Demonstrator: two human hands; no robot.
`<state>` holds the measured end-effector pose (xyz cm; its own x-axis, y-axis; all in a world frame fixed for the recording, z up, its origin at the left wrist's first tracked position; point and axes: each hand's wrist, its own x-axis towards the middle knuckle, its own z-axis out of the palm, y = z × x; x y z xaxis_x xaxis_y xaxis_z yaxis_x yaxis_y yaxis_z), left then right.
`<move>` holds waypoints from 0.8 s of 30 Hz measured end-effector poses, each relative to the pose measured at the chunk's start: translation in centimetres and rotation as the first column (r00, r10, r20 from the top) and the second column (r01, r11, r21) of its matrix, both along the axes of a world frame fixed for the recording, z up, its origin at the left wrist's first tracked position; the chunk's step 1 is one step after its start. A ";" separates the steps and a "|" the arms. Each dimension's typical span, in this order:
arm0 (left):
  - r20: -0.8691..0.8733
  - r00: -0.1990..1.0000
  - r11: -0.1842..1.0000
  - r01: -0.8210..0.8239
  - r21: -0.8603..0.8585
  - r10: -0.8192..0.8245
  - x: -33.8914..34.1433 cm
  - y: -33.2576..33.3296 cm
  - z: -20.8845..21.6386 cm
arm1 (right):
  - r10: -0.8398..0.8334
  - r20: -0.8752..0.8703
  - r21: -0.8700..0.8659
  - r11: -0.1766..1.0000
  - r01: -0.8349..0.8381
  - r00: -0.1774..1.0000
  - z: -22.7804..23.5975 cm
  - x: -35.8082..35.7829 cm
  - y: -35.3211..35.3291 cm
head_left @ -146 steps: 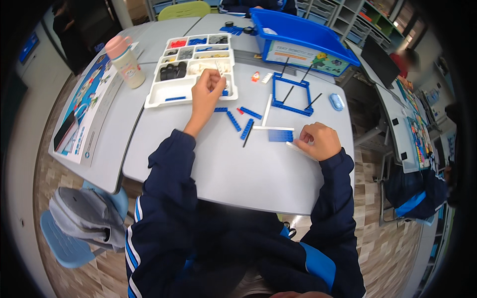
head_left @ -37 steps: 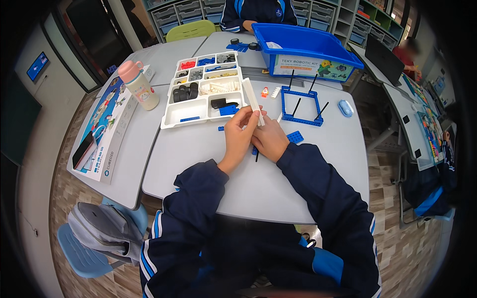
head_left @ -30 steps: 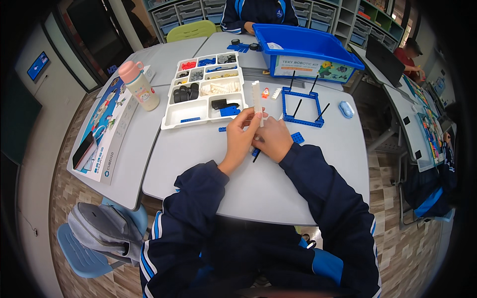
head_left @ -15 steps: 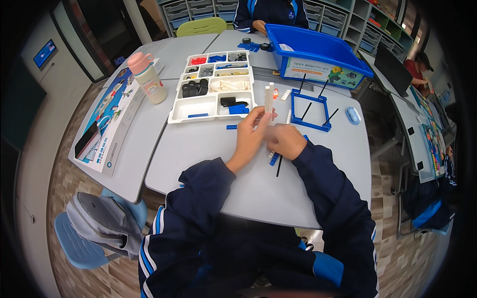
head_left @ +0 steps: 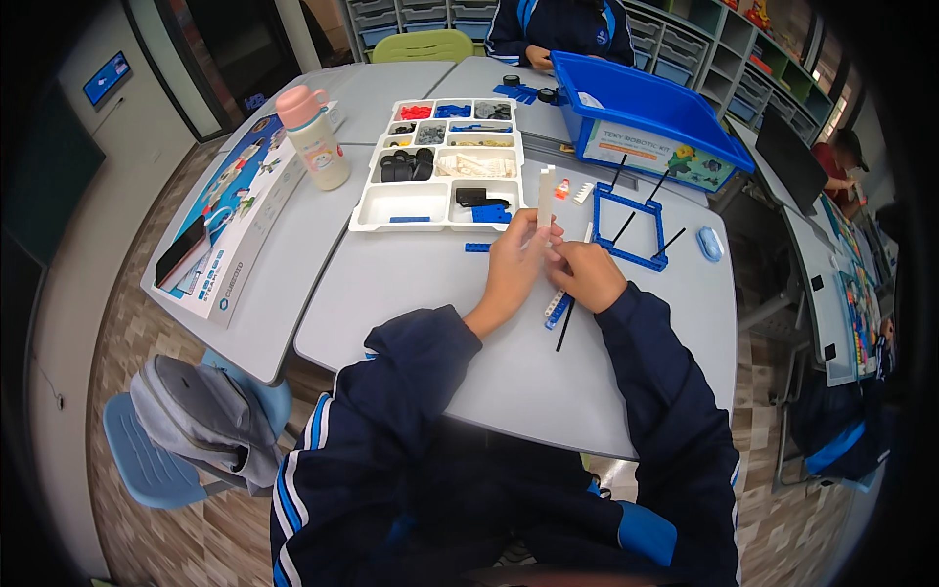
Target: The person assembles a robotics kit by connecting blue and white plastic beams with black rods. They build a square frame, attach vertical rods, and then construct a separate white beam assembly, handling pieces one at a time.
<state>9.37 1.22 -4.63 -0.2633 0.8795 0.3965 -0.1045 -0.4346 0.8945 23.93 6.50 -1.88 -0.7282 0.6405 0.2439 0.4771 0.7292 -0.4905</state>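
Note:
Upright in my left hand [head_left: 515, 266] stands a white building beam [head_left: 545, 201], gripped near its lower part; it may be two beams side by side. My right hand [head_left: 593, 278] is closed against the beam's lower end, fingertips touching the left hand's. What it pinches is hidden by the fingers. Under the right hand lie a blue beam [head_left: 558, 313] with a white one alongside and a black axle rod [head_left: 565, 331]. Beyond it sits a square blue frame [head_left: 631, 256] with several black rods sticking up. A short blue beam [head_left: 476, 248] lies left of my hands.
A white sorting tray [head_left: 367, 207] of parts stands ahead, left of a big blue bin [head_left: 646, 108]. A small orange-white figure [head_left: 562, 189] and a light-blue object [head_left: 710, 244] lie nearby. Leftward are a bottle [head_left: 318, 147], a box [head_left: 235, 259] and a phone [head_left: 183, 252]. Someone sits opposite.
The whole view has shifted, so the scene sits further right. My right hand, blurred before, is now steadier, its fingertips at the white beam's lower end. The left hand keeps its hold.

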 end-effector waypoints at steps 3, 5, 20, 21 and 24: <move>0.028 1.000 1.000 0.003 0.003 -0.003 -0.2 0.0 0.7 | 0.036 -0.060 0.014 0.999 -0.035 0.998 0.6 -0.2 -0.2; 0.056 0.997 0.996 -0.048 0.076 0.044 -1.3 0.1 1.5 | -0.045 -0.065 -0.056 0.998 0.041 0.997 1.7 -0.7 -0.3; 0.003 0.789 0.747 -0.583 0.319 0.615 -15.8 2.2 2.2 | -0.181 0.092 0.359 0.923 0.137 0.979 4.5 -21.3 19.1; -0.029 0.809 0.792 -0.567 0.225 0.587 -15.8 2.3 1.9 | -0.289 0.130 0.343 0.911 0.230 0.949 4.0 -22.2 20.2; -0.057 0.817 0.798 -0.543 0.261 0.574 -14.9 2.9 1.2 | -0.436 0.096 0.294 0.871 0.393 0.895 2.7 -24.2 22.0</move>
